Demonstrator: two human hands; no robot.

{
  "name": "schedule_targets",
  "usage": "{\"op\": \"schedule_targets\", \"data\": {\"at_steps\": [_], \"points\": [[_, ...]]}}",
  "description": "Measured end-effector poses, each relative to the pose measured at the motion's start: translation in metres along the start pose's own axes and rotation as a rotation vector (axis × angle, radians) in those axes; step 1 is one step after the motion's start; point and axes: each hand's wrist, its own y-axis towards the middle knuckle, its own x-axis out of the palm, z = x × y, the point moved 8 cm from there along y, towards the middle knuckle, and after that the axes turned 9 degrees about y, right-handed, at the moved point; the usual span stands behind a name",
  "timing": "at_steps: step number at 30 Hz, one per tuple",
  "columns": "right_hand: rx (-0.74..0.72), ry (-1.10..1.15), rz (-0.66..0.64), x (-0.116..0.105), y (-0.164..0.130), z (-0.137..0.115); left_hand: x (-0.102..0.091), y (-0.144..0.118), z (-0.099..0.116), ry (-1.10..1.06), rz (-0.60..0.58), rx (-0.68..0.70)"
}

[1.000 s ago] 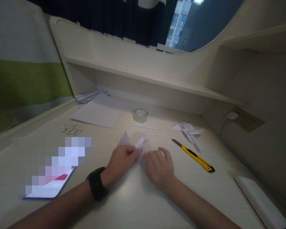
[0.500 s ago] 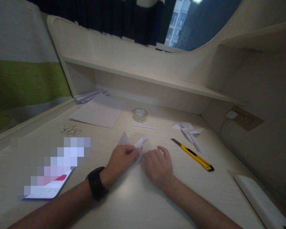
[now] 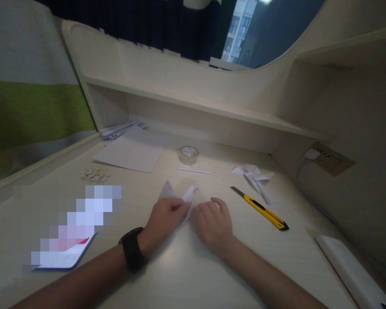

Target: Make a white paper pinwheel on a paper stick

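Between my hands is a piece of white paper with cut, bent-up points. My left hand, with a black watch on the wrist, pinches it between thumb and fingers. Curled at the paper's right edge is my right hand, its fingertips closed on that edge and partly hidden, one finger lifted away. A thin white paper stick lies just beyond the paper. To the right rest a yellow utility knife with its blade out and a white paper pinwheel on a stick.
A roll of clear tape stands behind the stick. White sheets and rolled paper lie at the back left. Nearer are a small pale pile and a phone. A white box-like object sits at right.
My left hand has shifted slightly, and the raised paper flap beside its thumb stands more upright. My right hand has barely moved.
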Motion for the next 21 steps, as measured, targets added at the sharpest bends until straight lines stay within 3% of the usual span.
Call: {"op": "schedule_targets", "data": {"at_steps": [8, 15, 21], "points": [[0.023, 0.031, 0.009, 0.000, 0.001, 0.003, -0.004, 0.000, 0.009, -0.039, 0.040, 0.024], [0.069, 0.054, 0.000, 0.005, -0.005, 0.012, -0.004, 0.001, 0.015, -0.075, -0.005, 0.085], [0.083, 0.069, 0.022, 0.002, -0.005, 0.015, -0.006, 0.001, 0.010, -0.092, 0.012, 0.022]]}}
